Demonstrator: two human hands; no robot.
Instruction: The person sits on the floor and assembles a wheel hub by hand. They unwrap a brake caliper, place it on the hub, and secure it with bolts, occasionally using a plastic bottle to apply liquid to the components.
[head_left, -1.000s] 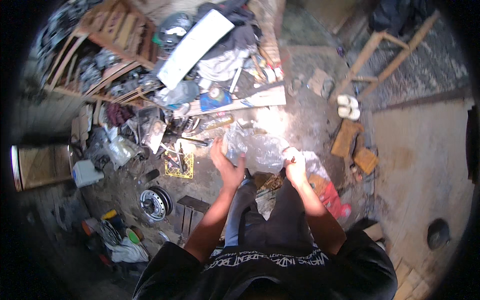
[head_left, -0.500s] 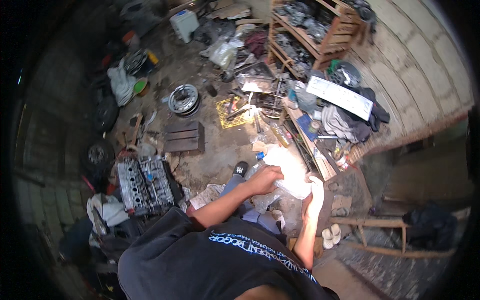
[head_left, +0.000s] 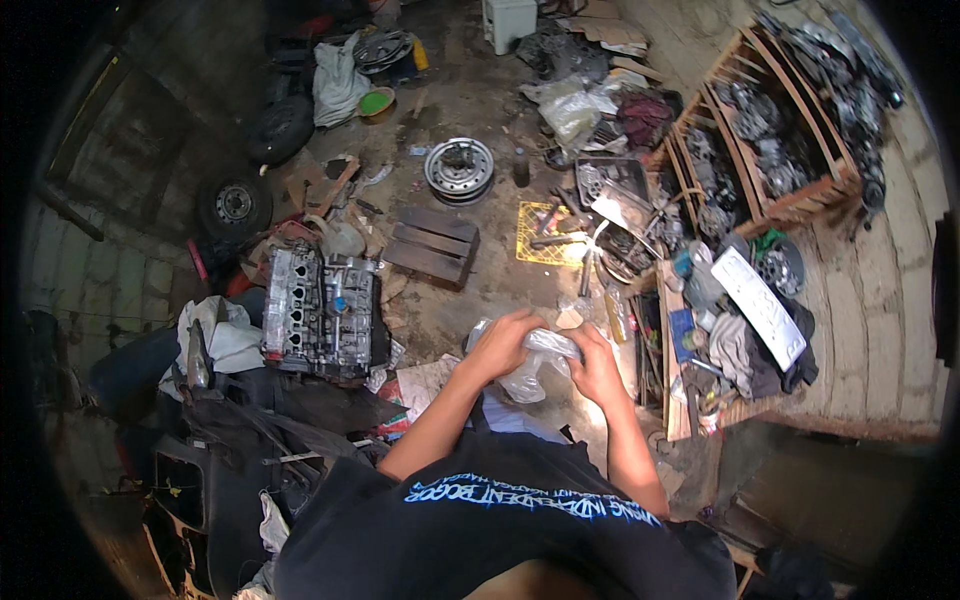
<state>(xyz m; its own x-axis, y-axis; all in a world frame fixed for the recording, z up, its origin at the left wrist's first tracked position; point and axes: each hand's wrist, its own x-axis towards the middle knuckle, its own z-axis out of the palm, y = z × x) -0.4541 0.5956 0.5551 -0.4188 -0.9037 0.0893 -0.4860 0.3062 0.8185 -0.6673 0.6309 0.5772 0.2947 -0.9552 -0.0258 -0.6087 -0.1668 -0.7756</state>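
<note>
Concrete floor (head_left: pixel 480 300), stained and littered, fills a cluttered workshop seen from above. Largest on it is a wooden rack (head_left: pixel 790 130) at the far right, its shelves packed with dark metal parts. Left of centre lies a grey engine block (head_left: pixel 320 310), with a small black tyre (head_left: pixel 235 205) beyond it to the far left. Near the middle sits a dark wooden crate (head_left: pixel 432 245), and farther away a silver wheel rim (head_left: pixel 459 168). A yellow mat (head_left: pixel 545 238) strewn with tools lies right of the crate. A long white plate (head_left: pixel 757 307) rests on a pile of cloth at the right.

Nearest, the person in a black shirt holds both hands together at the centre. The left hand (head_left: pixel 502 343) and the right hand (head_left: pixel 597 365) are both closed, gripping a crumpled clear plastic bag (head_left: pixel 530 375) between them. The bag hangs just above the floor, in front of the person's body.
</note>
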